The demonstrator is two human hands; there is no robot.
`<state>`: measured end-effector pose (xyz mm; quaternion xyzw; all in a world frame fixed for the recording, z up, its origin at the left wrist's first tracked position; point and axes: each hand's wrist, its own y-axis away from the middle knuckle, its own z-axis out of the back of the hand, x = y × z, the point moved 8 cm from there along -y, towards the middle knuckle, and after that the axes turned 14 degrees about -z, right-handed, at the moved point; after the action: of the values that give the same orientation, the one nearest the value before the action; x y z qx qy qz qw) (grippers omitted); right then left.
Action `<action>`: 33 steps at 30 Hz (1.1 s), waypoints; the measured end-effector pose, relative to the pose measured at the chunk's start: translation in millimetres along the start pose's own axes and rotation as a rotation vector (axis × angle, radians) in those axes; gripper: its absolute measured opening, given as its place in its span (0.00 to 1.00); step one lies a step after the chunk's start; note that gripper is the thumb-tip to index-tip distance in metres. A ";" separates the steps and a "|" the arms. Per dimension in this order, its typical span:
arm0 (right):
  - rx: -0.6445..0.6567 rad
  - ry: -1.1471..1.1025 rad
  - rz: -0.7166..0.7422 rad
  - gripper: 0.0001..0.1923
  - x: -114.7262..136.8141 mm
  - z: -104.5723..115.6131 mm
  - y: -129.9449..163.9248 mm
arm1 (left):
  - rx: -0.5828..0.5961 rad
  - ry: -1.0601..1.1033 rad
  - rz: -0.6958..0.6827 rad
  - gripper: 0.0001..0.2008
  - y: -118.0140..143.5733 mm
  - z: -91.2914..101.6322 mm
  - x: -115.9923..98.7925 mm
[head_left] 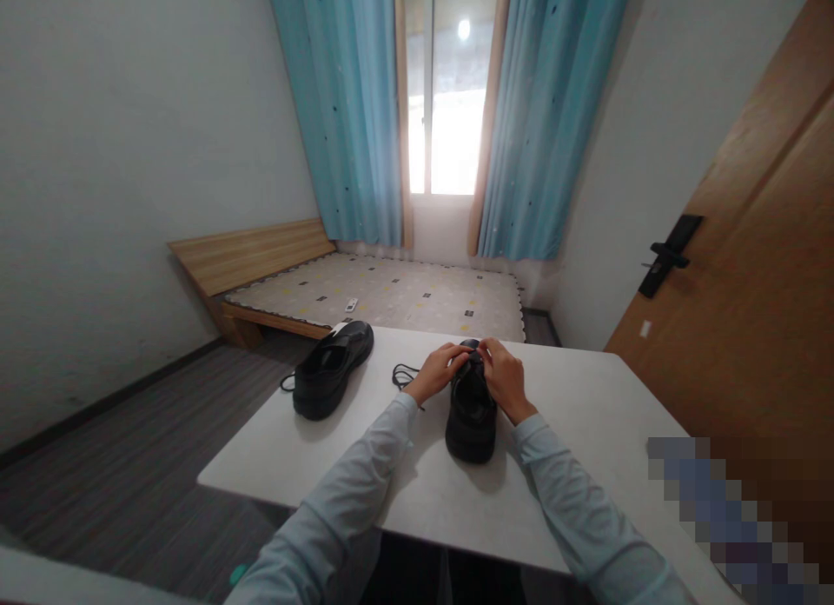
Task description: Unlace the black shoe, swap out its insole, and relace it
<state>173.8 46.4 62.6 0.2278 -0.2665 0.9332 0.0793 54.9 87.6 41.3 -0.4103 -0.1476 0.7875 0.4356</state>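
Note:
A black shoe stands on the white table, its heel toward me and its toe away. My left hand is at the left side of its lacing, fingers closed in a pinch at the shoelace. From the other side, my right hand also pinches at the lace near the toe end. The fingertips nearly meet over the shoe, and the exact bit of lace between them is too small to see. A loose black shoelace lies looped beside my left wrist. Another black shoe rests at the table's left edge.
Beyond the table is a low bed with a wooden headboard and a white remote on it. Blue curtains flank a bright window. A wooden door with a black handle is at the right, beside a pixelated patch.

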 end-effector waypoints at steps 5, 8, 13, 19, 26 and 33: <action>0.025 -0.008 0.005 0.13 -1.4 -0.9 -2.3 | 0.139 -0.157 0.009 0.11 -19.9 2.5 -3.6; 0.047 -0.103 -0.064 0.14 -9.4 -1.3 -6.2 | 0.166 -0.176 0.013 0.10 -30.8 1.3 -6.4; 0.213 -0.366 -0.082 0.21 -14.0 -11.2 -8.0 | 0.087 -0.144 0.093 0.11 -34.9 -6.2 0.4; 0.352 -0.547 -0.026 0.33 -22.0 -17.4 -13.3 | 0.023 -0.115 0.072 0.09 -28.9 -13.4 3.3; 0.445 -0.621 -0.338 0.26 -56.2 -18.1 -23.1 | -0.011 -0.075 0.008 0.08 -26.9 -16.7 -0.5; 0.617 -0.757 -0.454 0.21 -61.9 -20.0 -16.2 | 0.122 -0.278 -0.033 0.08 -26.7 -21.7 -14.0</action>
<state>225.2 69.1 26.1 0.6128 0.0662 0.7801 0.1071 90.8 89.0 50.8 -0.2676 -0.1651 0.8368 0.4482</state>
